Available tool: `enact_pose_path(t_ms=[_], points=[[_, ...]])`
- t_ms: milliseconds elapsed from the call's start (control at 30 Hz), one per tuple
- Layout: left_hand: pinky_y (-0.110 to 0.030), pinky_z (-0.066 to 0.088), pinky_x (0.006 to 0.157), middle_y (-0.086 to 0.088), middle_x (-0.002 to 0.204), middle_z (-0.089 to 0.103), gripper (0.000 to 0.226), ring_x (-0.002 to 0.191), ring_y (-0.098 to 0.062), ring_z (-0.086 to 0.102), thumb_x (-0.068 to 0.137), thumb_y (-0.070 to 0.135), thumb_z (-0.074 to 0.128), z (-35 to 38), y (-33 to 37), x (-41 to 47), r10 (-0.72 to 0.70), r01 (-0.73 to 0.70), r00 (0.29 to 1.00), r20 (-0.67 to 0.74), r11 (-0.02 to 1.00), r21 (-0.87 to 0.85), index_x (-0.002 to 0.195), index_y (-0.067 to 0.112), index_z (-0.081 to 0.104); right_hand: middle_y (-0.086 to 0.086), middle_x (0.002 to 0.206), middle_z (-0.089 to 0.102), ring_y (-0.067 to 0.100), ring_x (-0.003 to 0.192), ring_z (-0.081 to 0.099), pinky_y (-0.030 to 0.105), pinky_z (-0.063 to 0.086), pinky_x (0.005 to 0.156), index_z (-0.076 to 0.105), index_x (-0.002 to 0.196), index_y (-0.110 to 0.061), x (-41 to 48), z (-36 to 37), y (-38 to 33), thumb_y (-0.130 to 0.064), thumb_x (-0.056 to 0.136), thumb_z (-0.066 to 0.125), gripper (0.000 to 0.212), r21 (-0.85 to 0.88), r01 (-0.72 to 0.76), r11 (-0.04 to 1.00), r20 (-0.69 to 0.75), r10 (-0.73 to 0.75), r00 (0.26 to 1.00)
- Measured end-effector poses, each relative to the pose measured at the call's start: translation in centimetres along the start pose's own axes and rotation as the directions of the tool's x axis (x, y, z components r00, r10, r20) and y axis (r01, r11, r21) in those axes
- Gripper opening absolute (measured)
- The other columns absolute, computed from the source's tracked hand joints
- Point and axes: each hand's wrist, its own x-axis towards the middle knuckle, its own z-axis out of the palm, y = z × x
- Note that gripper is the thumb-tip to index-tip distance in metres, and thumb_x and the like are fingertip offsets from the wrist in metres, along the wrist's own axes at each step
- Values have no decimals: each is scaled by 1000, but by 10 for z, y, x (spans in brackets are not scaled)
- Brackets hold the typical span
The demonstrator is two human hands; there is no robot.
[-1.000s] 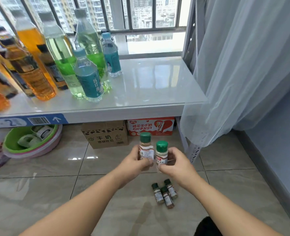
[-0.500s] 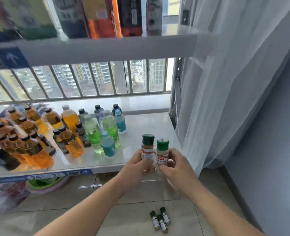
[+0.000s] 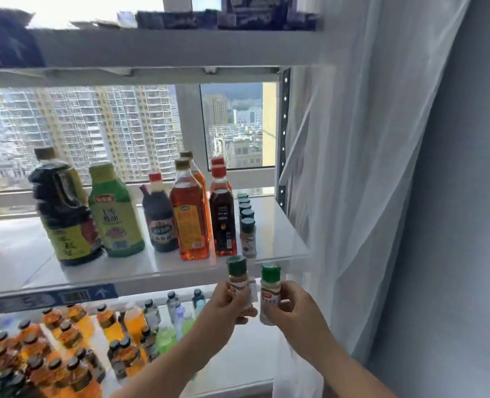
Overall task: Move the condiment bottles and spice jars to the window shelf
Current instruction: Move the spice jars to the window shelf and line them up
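Observation:
My left hand (image 3: 226,307) grips a green-capped spice jar (image 3: 238,278) upright. Beside it my right hand (image 3: 295,310) grips a second green-capped spice jar (image 3: 270,288), also upright. Both jars hang just below the front edge of the white window shelf (image 3: 278,239). On that shelf stand several condiment bottles: a dark soy bottle (image 3: 62,214), a green bottle (image 3: 113,214), a dark sauce bottle (image 3: 160,219), an amber oil bottle (image 3: 190,216) and a dark red-capped bottle (image 3: 222,216). A row of green-capped spice jars (image 3: 248,234) runs back along their right side.
A lower shelf (image 3: 238,366) carries several drink bottles (image 3: 65,340) on its left half. An upper shelf (image 3: 166,50) with dark packages spans the top. A sheer white curtain (image 3: 367,182) hangs at the right beside the shelf post (image 3: 284,124).
Both hands have risen with their jars from near the floor to the front edge of the window shelf. The view has tilted up, so the floor and its loose jars are out of sight.

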Motion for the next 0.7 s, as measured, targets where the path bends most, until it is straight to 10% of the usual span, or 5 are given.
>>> enact_pose_path(t_ms=[233, 700], points=[[-18, 51, 66, -16, 97, 66, 21, 82, -18, 63, 102, 15, 60, -14, 72, 6, 112, -116, 992, 51, 989, 92, 120, 6, 53, -10, 91, 78, 14, 83, 74, 24, 61, 70, 72, 101, -25, 17, -3, -52, -17, 86, 80, 19, -16, 50, 999, -42, -51, 998], [-30, 59, 76, 9, 106, 69, 43, 92, -10, 69, 86, 37, 79, -5, 200, 96, 349, -332, 931, 111, 677, 657, 120, 29, 53, -9, 92, 76, 10, 85, 74, 28, 61, 76, 66, 99, -28, 80, -36, -65, -22, 86, 78, 18, -53, 143, 988, -132, -149, 980]])
